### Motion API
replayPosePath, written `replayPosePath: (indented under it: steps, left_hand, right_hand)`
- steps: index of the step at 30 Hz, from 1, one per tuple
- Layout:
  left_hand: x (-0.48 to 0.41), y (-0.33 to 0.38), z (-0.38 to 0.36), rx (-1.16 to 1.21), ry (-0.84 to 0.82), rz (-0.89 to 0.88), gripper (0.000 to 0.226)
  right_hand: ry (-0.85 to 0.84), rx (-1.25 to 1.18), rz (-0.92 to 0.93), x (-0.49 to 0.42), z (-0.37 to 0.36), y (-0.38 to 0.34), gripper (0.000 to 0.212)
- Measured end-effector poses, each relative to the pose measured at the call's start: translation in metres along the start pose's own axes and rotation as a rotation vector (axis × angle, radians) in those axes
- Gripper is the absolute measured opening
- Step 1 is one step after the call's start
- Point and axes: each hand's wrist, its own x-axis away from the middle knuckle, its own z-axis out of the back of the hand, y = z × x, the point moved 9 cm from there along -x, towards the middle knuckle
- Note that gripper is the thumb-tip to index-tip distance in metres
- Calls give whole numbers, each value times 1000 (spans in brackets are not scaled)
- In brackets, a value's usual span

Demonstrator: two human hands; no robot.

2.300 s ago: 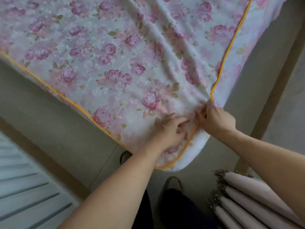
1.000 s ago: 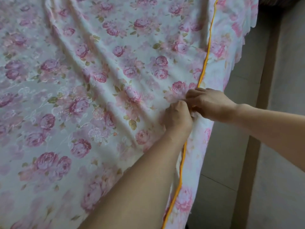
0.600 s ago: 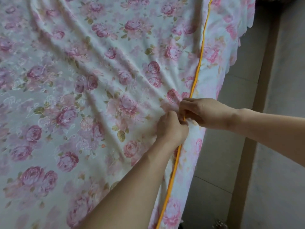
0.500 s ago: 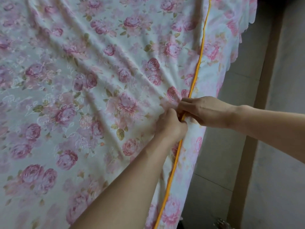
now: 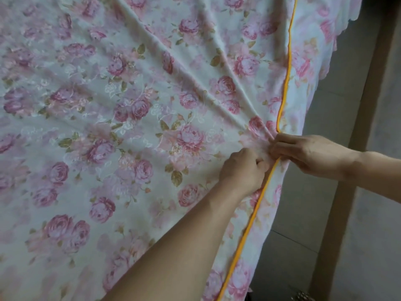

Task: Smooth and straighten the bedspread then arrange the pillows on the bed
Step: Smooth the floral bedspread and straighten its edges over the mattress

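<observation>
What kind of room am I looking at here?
Most likely a bedroom. A floral bedspread with orange piping lies spread wide, its skirt hanging toward a grey tiled floor, and the left hand and right hand pinch the cloth at the edge.

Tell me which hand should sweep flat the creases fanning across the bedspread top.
Probably the left hand: it sits on the bedspread top, inside the orange piping, where the creases begin. The right hand grips at the piping from the overhanging side and could anchor the edge.

One head-worn view, close above the bedspread [image 5: 134, 118], angled forward and down along its side.
</observation>
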Motion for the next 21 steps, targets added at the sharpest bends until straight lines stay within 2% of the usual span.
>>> replayPosePath:
  steps: [3, 5, 8, 10, 14, 16, 19, 21]
  left_hand:
    - [3, -2, -7, -102, -63, -37, 19]
    - [2, 2, -9, -76, -101, -51, 16]
    - [-5, 15, 7, -71, 66, -134, 12]
    - [-7, 27, 15, -82, 201, -214, 11]
    - [-18, 49, 13, -64, 270, -282, 21]
    - [-35, 55, 16, -126, 246, -212, 25]
    - [-61, 73, 31, -284, 302, -194, 23]
    - [-81, 83, 45, -254, 348, -186, 21]
  right_hand:
    - [-8, 47, 32, -2, -2, 1, 40]
    - [-56, 87, 38, -9, -10, 1, 32]
    - [-85, 84, 34, -18, -7, 0, 22]
    - [-79, 82, -57, -19, 4, 10, 30]
    - [-13, 119, -263, -22, 31, 48, 47]
    - [43, 127, -328, -27, 46, 71, 45]
    - [158, 189, -413, -40, 73, 103, 29]
    - [174, 210, -450, -51, 83, 124, 29]
